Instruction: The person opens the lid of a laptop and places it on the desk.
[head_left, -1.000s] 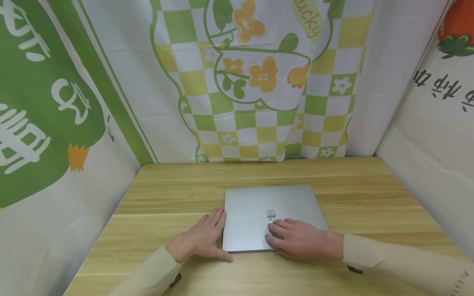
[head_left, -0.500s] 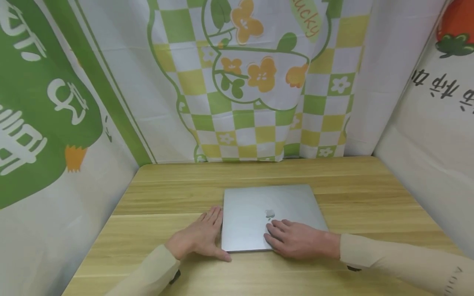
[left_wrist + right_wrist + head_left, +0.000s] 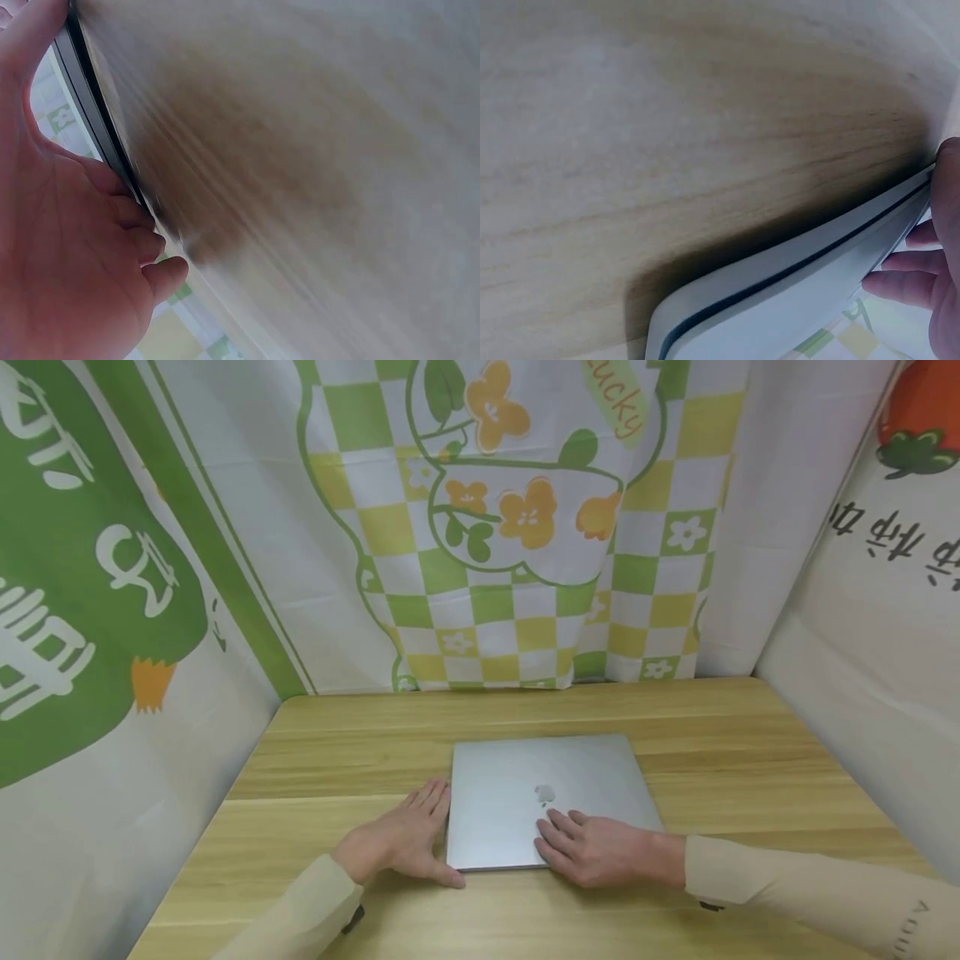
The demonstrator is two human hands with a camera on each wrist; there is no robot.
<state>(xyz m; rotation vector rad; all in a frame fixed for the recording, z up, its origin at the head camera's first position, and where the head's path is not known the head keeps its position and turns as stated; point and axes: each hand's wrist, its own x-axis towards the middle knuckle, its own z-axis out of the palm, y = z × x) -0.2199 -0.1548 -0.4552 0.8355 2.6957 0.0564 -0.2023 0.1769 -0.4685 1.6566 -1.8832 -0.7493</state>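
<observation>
A closed silver laptop with an apple logo lies flat on the wooden table. My left hand lies along its left side, fingers extended against the edge and thumb out by the near left corner. In the left wrist view, the fingertips of that hand meet the laptop's dark side edge. My right hand rests on the near part of the lid, fingertips just below the logo. Seen from the right wrist, its thumb is at the near edge and the fingers reach over the lid.
Pale wooden table surrounds the laptop. Behind it hangs a green, yellow and white checked curtain. Printed fabric walls stand at the left and right. Beige sleeves cover both forearms.
The head view has shifted very slightly. Both hands and the laptop keep the same places relative to each other.
</observation>
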